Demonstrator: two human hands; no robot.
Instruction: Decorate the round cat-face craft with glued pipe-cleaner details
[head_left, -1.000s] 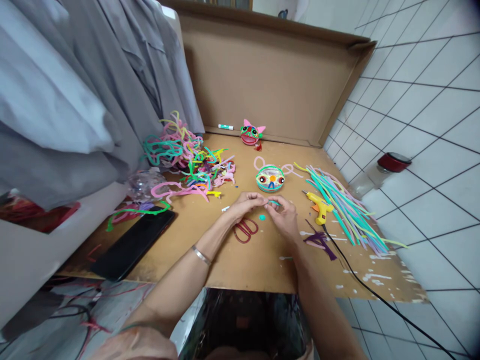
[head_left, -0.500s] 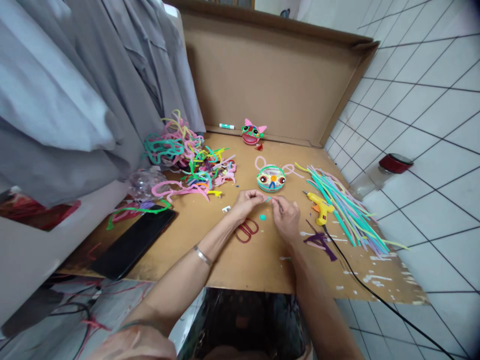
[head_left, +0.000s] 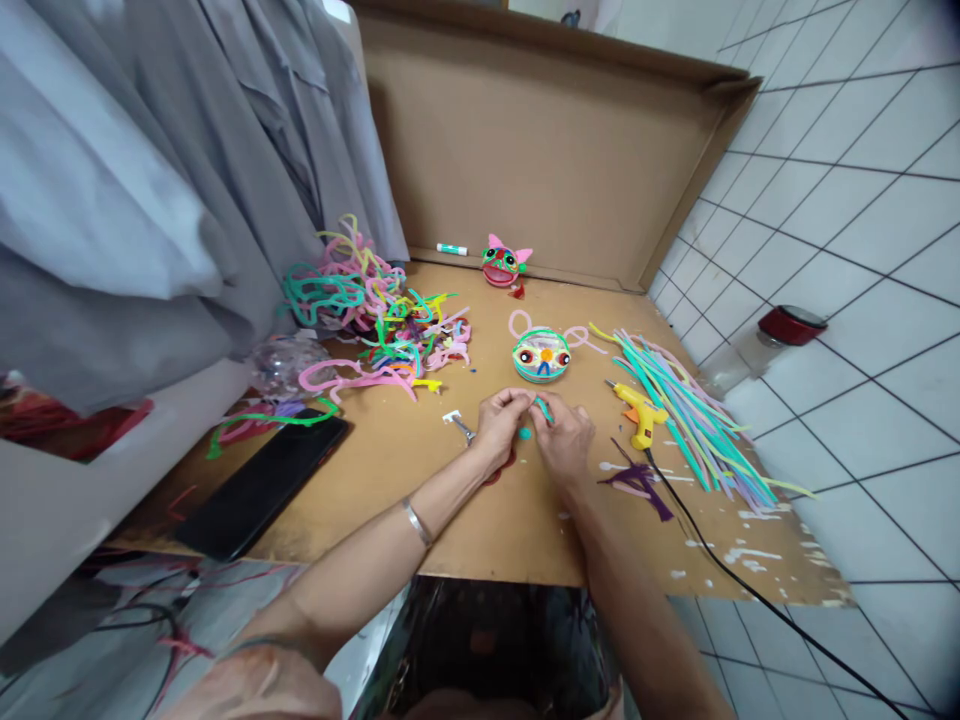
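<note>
My left hand and my right hand meet at the table's middle, fingertips pinched together. Between them is a short teal pipe cleaner; its end at my left fingertips is mostly hidden. A small teal round piece lies on the table just below the fingers. Partly under my left hand are scissors, their blades showing to the left and a bit of red handle below. Right beyond the hands sits a round face ornament with orange nose, dark red eyes and pink loops on top.
A yellow glue gun with a black cord and a bundle of straight pipe cleaners lie right, purple scraps nearer. Tangled pipe cleaners and a black phone lie left. A pink-eared face ornament and a marker stand behind.
The teal pipe cleaner now shows longer and slanted at my right fingers. My left hand has turned and shifted slightly, covering more of the scissors' red handles and uncovering the blades.
</note>
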